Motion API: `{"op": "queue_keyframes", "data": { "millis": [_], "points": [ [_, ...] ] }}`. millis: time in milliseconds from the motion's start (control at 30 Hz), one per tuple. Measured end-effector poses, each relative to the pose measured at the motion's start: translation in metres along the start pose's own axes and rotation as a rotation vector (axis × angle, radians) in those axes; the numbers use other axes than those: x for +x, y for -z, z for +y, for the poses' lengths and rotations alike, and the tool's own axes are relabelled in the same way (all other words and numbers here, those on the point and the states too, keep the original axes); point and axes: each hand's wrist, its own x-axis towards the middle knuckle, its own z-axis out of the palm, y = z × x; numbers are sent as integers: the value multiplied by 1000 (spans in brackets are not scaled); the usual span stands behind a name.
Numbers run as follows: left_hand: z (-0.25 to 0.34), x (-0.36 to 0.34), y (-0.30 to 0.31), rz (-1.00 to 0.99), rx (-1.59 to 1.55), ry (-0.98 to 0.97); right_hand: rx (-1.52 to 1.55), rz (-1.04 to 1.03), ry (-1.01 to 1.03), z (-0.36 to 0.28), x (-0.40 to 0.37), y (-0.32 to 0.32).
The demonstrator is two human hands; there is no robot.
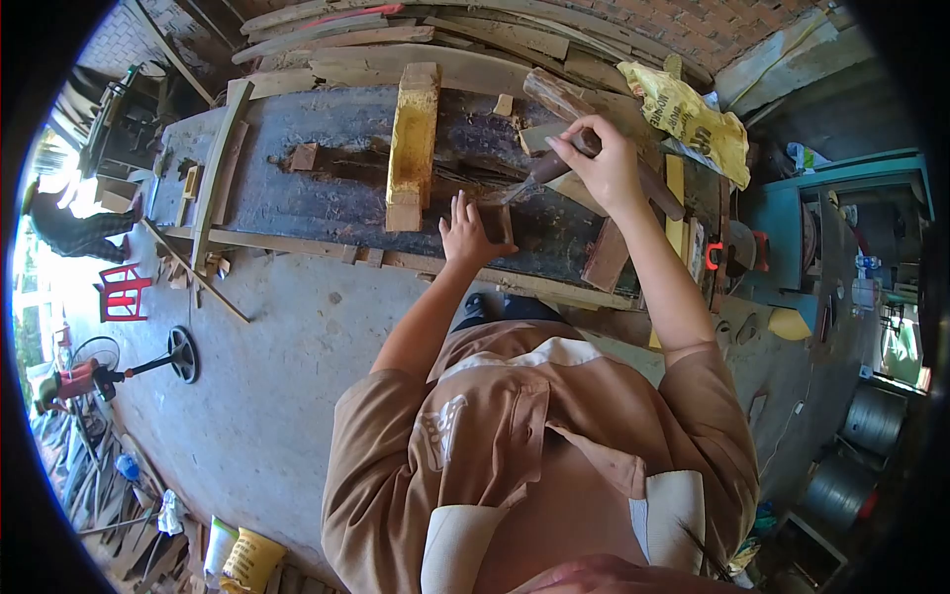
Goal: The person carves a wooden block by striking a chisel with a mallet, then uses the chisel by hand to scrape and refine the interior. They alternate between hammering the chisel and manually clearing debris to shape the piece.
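The left hand [467, 233] is pressing spread flat on the counter [297, 193] as a brace, while the right hand [606, 168] is gripping a chisel [520, 186].

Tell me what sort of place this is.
Likely a woodworking shop: a worn bench with a wood block on it, planks stacked behind, and the right hand gripping a tool over the bench.

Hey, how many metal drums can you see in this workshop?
2: the upper drum stands at the far lower right, the lower drum just below and left of it. The dark frame edge may hide more.
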Motion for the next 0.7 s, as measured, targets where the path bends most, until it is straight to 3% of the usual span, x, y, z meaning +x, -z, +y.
{"op": "queue_keyframes", "data": {
  "millis": [133, 200, 333, 533, 700],
  "points": [
    [10, 0, 9, -154, -44, 84, -10, 48, 21, 15, -11, -3],
    [12, -5, 3, -3, -1, 108, -11, 71, 81, 18, -14, -4],
    [8, -5, -2, 33, 21, 123, -25, 58, 87, 10, -18, -1],
    [-26, 10, 13, -134, -19, -136, -11, 37, 73, 9, -18, -7],
    [-27, 9, 3, -133, -74, -94, -81, 35, 104, 13, -17, -13]
  ]
}}
